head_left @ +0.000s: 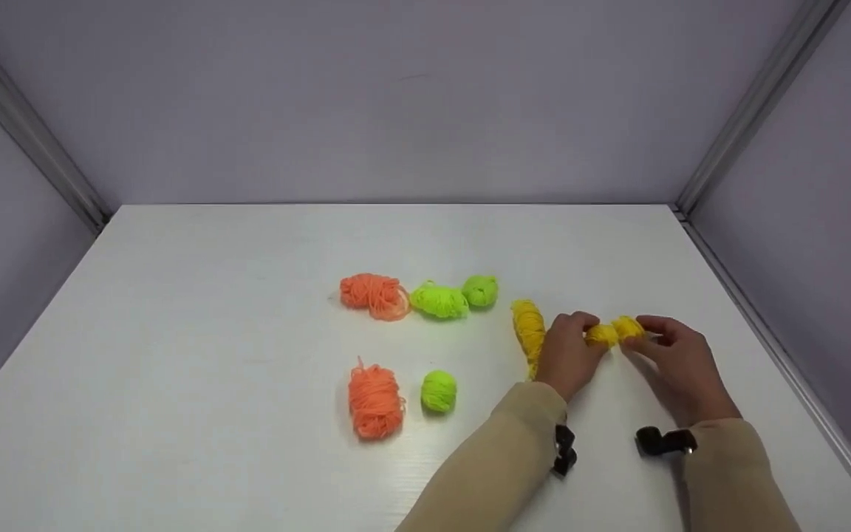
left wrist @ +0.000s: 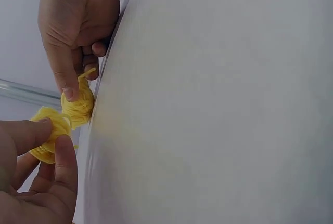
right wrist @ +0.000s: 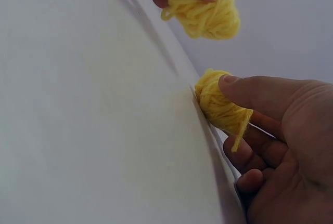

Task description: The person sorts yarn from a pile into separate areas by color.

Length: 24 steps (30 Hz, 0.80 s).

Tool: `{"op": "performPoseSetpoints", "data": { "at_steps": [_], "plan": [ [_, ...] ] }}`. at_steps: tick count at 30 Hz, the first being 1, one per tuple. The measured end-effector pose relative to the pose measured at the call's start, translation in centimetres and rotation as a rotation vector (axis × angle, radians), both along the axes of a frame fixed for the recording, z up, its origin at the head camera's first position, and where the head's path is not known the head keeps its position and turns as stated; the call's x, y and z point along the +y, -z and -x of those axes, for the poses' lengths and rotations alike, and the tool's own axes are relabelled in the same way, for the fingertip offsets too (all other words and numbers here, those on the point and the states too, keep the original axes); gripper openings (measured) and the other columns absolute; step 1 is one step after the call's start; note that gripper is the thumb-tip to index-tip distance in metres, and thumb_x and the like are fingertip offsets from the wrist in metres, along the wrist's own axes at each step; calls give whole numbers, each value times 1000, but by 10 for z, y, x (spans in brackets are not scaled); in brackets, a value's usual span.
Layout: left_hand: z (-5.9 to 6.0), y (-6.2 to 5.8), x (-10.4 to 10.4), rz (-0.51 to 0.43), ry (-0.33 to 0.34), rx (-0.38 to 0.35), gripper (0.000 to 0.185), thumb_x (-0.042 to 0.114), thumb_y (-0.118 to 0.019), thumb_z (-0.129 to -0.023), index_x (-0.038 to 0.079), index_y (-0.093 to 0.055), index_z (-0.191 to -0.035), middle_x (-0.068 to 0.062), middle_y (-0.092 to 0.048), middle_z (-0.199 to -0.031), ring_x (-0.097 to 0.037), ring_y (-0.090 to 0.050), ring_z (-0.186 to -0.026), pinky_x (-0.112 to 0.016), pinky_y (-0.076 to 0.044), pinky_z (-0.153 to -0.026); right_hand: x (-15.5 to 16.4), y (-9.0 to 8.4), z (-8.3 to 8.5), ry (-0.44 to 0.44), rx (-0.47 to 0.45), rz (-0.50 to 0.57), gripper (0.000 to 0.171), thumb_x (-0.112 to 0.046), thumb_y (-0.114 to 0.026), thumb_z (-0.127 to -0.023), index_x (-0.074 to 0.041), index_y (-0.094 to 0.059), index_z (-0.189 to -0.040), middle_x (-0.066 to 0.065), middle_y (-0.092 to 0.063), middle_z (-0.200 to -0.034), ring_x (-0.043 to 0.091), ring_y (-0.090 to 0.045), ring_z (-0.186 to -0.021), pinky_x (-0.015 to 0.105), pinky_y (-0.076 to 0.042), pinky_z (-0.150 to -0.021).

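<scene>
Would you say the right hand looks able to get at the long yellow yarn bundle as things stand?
Probably not directly: the left hand is between the right hand and the long yellow yarn bundle, and the right hand is pinching a small yellow ball.

In the head view, the left hand hides a bit of the long yellow yarn, and the bottom edge cuts off both sleeves. The right wrist view cuts off the right hand, which covers some of its yellow ball.
</scene>
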<state>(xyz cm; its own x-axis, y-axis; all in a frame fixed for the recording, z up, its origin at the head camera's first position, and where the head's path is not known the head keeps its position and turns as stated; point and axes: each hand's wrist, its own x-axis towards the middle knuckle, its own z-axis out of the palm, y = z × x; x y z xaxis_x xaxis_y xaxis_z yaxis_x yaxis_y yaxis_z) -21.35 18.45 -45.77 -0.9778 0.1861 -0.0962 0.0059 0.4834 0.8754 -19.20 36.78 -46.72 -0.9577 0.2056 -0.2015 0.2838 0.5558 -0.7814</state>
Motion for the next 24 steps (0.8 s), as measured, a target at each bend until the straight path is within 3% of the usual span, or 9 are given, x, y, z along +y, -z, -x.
{"op": "performPoseSetpoints", "data": {
  "at_steps": [12,24],
  "plan": [
    [5,3,8,-1,-30,-29,28,17,-72,-94,24,-69,-120,11,-60,-110,-3,-56,-98,-20,-48,-97,2,1,2,-27,20,-34,74,-54,-65,-93,-8,-47,-148,17,-51,-142,29,-48,-119,36,-41,-97],
    [3,3,23,0,-24,-46,27,17,-71,-95,27,-69,-120,12,-60,-110,-2,-56,-99,-21,-48,-97,8,0,-7,-10,2,-31,77,-56,-66,-92,-9,-46,-149,16,-51,-142,29,-47,-120,37,-41,-99]
  ]
}}
